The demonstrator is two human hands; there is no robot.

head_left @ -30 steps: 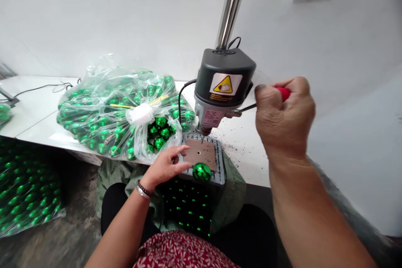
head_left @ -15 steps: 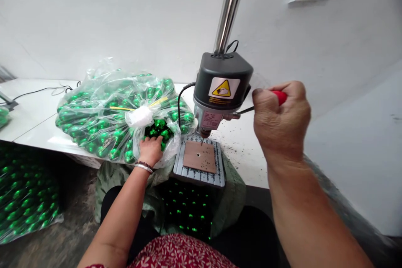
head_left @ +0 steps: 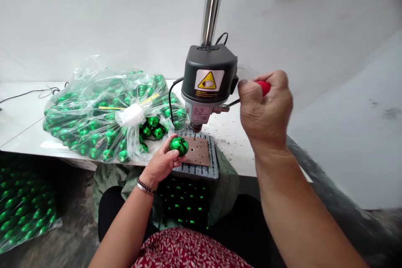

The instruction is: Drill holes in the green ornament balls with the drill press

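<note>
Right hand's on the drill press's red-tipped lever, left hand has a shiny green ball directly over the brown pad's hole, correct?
Not quite: the head view shows the left hand holding the shiny green ball left of the hole, which lies uncovered in the brown pad. The right hand does grip the red-tipped lever.

White wall (head_left: 94, 16), white table (head_left: 19, 113), mottled grey floor (head_left: 75, 217)

A workshop: a drill press (head_left: 210, 71) stands on a white table (head_left: 246, 160) strewn with dark shavings (head_left: 226, 145) beside a bag (head_left: 103, 121) of green balls (head_left: 158, 132)
</note>
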